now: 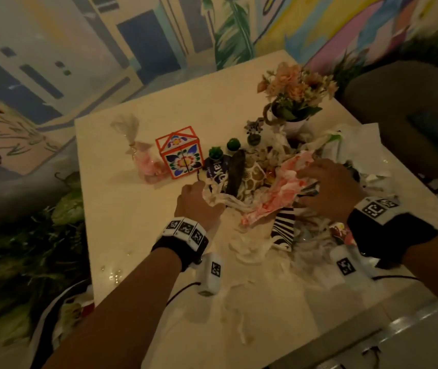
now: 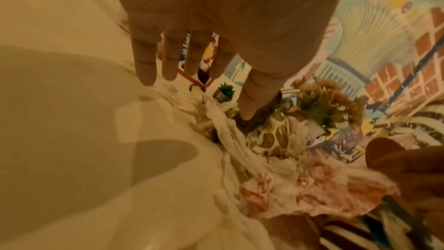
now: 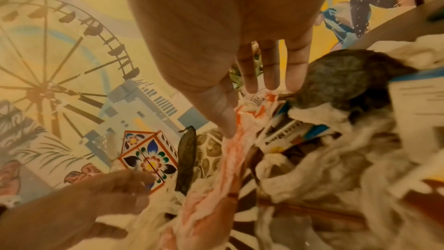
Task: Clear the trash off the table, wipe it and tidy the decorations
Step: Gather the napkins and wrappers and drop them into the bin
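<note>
A pale square table is seen, its right half covered by a heap of crumpled tissue and wrappers. Behind the heap, at the far right, a flower vase stands upright. A floral lantern box sits left of the heap, with a wrapped pink favour bag just beside it. Two small potted cacti stand between box and heap. The right hand is laid on a red-stained tissue, fingers straight and slightly spread. The left hand is placed at the heap's left edge, fingers straight and slightly apart in the wrist view.
</note>
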Demonstrator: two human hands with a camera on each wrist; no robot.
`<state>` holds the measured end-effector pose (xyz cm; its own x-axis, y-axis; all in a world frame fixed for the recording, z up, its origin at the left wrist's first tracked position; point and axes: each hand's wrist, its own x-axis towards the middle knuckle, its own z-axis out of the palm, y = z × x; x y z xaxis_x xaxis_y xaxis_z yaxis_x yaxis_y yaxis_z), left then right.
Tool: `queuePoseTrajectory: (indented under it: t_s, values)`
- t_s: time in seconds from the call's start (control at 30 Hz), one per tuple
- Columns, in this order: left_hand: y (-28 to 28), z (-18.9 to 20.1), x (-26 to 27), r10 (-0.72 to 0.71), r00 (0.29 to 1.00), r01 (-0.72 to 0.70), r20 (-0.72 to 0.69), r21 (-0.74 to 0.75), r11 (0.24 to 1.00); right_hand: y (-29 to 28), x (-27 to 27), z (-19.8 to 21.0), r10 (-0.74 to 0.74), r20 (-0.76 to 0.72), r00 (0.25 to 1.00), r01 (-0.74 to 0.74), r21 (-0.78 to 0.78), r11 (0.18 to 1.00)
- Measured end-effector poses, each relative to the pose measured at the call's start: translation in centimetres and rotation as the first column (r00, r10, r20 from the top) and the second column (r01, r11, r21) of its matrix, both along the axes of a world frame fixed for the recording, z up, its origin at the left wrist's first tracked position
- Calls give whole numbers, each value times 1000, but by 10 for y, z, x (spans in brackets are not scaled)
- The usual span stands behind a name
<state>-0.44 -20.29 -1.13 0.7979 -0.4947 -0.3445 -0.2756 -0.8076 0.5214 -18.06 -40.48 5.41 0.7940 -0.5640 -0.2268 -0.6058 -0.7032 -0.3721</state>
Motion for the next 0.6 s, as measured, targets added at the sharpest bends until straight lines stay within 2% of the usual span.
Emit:
queuePoseTrajectory:
  t_s: [0.1,0.2,0.33,0.43,0.6]
  values:
    - [-29,-3,-6,-7,999,5,47,30,1000,-9,-9,-15,41,-77,996,-46,-59,997]
    - [-52,0,-11,19,1000,-20,4,91,996,-13,-4,-24,126,-136,983,-138,-82,987]
    - [-71,-2,-13,18,997,-4,-74,188,982,-9,8,-32,253,-268,930,-265,-11,964]
    - [-71,-4,-21,-58,998,63,-27,290,955,-4,8,-33,303,-358,883,-316,25,949]
    - [-61,-19,-20,-70,996,58,47,214,975,6,1,-31,322,-399,858,-369,-44,928]
